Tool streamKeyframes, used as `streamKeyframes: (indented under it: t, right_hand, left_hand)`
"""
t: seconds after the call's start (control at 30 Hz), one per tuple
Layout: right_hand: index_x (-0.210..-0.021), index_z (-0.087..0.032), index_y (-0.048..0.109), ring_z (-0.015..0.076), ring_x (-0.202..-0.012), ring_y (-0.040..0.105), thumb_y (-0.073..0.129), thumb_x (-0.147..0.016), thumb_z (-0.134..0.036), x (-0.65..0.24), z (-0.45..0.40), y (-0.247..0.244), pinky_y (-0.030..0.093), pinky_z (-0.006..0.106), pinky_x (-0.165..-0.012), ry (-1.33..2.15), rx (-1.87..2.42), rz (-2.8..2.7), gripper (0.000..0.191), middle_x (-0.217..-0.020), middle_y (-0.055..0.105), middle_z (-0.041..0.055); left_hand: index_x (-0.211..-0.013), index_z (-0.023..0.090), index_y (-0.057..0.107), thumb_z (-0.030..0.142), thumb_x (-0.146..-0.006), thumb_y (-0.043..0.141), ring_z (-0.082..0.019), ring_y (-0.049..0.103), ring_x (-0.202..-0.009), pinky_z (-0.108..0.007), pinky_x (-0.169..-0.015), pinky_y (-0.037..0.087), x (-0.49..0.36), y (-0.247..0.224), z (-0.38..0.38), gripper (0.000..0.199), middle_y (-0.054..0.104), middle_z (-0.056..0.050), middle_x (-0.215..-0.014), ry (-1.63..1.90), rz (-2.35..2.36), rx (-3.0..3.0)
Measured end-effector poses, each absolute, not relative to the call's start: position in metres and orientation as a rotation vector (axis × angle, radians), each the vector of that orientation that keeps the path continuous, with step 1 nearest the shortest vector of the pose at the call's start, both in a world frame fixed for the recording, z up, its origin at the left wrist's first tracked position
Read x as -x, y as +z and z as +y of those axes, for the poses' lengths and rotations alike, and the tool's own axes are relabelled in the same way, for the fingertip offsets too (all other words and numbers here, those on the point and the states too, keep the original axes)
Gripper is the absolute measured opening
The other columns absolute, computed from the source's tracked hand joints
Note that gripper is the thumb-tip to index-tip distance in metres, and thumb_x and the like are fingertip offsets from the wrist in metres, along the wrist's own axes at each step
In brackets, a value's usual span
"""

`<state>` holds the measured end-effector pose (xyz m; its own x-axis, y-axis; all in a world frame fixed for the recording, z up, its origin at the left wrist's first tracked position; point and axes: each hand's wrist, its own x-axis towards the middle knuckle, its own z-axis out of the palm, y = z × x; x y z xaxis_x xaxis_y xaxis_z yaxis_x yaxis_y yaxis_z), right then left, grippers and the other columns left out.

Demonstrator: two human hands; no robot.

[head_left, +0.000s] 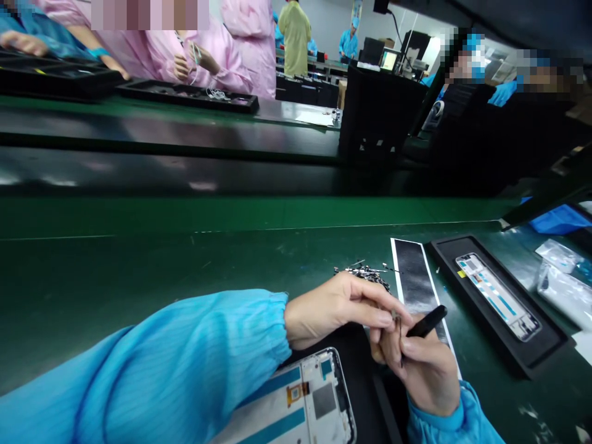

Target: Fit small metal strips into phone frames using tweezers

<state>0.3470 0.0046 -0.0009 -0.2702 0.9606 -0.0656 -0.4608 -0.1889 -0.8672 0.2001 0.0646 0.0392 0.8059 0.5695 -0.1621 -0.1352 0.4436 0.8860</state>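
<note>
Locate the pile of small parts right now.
In the head view, the pile of small parts lies on the green table, just beyond the left hand, left of the white-edged black strip.

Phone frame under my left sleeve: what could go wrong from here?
The left sleeve reaches over the phone frame and might drag across it or catch the orange flex piece. The black tool in the right hand could mark the frame if dropped. Loose small parts lie just behind the left hand; a knock may scatter them.
</note>
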Motion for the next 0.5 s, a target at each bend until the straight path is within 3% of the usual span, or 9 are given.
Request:
streamKeyframes:
  t: [0.13, 0.3, 0.5]
  right_hand:
    - [-0.056, -0.02, 0.062, 0.0102, -0.044, 0.042, 0.061, -0.065, -0.032, -0.3482, 0.0022, -0.0015, 0.034, 0.025, -0.049, 1.656, 0.78, -0.942, 0.015, -0.04, 0.046, -0.0015]
    - [-0.065, -0.02, 0.064, 0.0074, -0.047, 0.043, 0.059, -0.072, -0.029, -0.3498, -0.0009, -0.0014, 0.021, 0.02, -0.038, 1.554, 0.942, -1.004, 0.012, -0.059, 0.058, 0.0018]
    - [-0.065, -0.019, 0.066, 0.0042, -0.044, 0.035, 0.061, -0.073, -0.027, -0.3496, -0.0003, -0.0025, 0.021, 0.02, -0.04, 1.366, 1.06, -1.118, 0.012, -0.056, 0.054, 0.0004]
  left_hand:
    - [-0.072, 0.01, 0.069, 0.013, -0.064, 0.063, -0.008, 0.05, -0.055, -0.021, -0.057, 0.041, -0.2006, 0.0432, 0.0617, 0.01, 0.057, -0.002, -0.066, 0.482, 0.534, -0.984]
    - [-0.061, 0.01, 0.063, 0.017, -0.06, 0.068, -0.009, 0.049, -0.053, -0.021, -0.056, 0.039, -0.2038, 0.0446, 0.0577, 0.009, 0.055, 0.0, -0.055, 0.605, 0.664, -0.977]
    - [-0.063, 0.01, 0.06, 0.015, -0.066, 0.062, -0.007, 0.048, -0.053, -0.02, -0.056, 0.038, -0.205, 0.0449, 0.0563, 0.007, 0.054, 0.003, -0.055, 0.781, 0.811, -0.97]
